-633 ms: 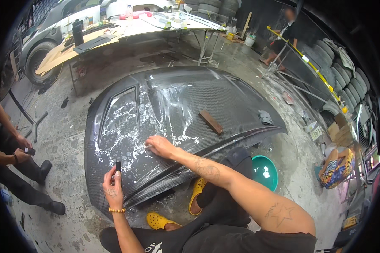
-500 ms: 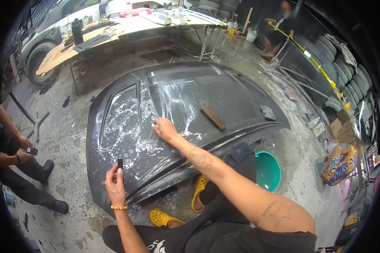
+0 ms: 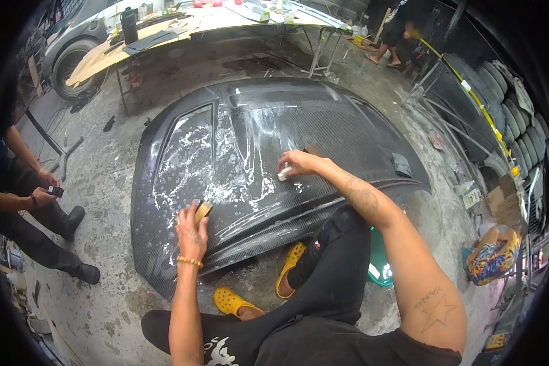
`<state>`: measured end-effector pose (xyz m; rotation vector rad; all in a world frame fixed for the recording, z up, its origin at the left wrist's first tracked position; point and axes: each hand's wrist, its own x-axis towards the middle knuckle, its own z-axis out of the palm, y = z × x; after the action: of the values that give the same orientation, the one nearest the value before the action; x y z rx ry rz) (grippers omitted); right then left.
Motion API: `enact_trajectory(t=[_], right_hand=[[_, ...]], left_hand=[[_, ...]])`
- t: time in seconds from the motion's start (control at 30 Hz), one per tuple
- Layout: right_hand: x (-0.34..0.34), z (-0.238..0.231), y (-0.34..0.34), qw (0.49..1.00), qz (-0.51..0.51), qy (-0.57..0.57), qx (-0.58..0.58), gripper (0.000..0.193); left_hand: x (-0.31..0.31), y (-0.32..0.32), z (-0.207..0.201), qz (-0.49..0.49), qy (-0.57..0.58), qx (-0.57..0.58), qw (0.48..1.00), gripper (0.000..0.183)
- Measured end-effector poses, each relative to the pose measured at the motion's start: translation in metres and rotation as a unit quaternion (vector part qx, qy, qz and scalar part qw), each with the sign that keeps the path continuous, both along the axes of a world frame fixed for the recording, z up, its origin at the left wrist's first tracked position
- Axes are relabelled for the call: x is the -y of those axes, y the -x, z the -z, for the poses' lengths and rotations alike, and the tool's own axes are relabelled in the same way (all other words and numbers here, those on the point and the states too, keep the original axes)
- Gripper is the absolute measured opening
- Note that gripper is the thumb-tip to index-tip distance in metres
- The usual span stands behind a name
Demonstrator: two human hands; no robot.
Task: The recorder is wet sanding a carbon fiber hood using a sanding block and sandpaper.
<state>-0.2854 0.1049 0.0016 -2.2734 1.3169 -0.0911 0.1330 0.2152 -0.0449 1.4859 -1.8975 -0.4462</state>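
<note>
A dark carbon-weave car hood [image 3: 348, 128] lies low in front of me, wet and streaked with soapy clear film [image 3: 195, 165]. My left hand [image 3: 192, 235] rests on the hood's near edge and grips a small tan squeegee block [image 3: 203, 211]. My right hand [image 3: 299, 163] reaches over the middle of the hood. Its fingers pinch a small white piece [image 3: 283, 174] against the surface. A brown block [image 3: 314, 149] on the hood is partly hidden behind that hand.
A person [image 3: 18, 201] holding a phone stands at the left. A long workbench [image 3: 165, 27] and a car wheel [image 3: 73, 61] are at the back. Tyres [image 3: 518, 122] line the right. A green bucket [image 3: 378, 268] sits under my right arm. My yellow clogs [image 3: 232, 302] are under the hood's edge.
My right hand has slid right and away across the hood to beside the brown block and now pinches a white piece. My left hand stayed at the near edge.
</note>
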Motion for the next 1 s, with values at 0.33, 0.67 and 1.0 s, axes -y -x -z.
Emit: enact_trajectory(t=[0.33,0.67,1.0], right_hand=[[-0.131,0.057,0.192,0.912,0.281,0.297,0.009,0.047],[-0.143,0.086,0.144,0.874,0.381,0.299,-0.039,0.051],[-0.162,0.087,0.18,0.95,0.204,0.23,-0.053,0.104]], left_hand=[[-0.017,0.05,0.017,0.023,-0.004,0.084,0.996,0.044],[0.186,0.022,0.029,-0.045,0.068,0.126,0.989,0.038],[0.023,0.036,0.013,0.019,0.007,0.156,0.988,0.043]])
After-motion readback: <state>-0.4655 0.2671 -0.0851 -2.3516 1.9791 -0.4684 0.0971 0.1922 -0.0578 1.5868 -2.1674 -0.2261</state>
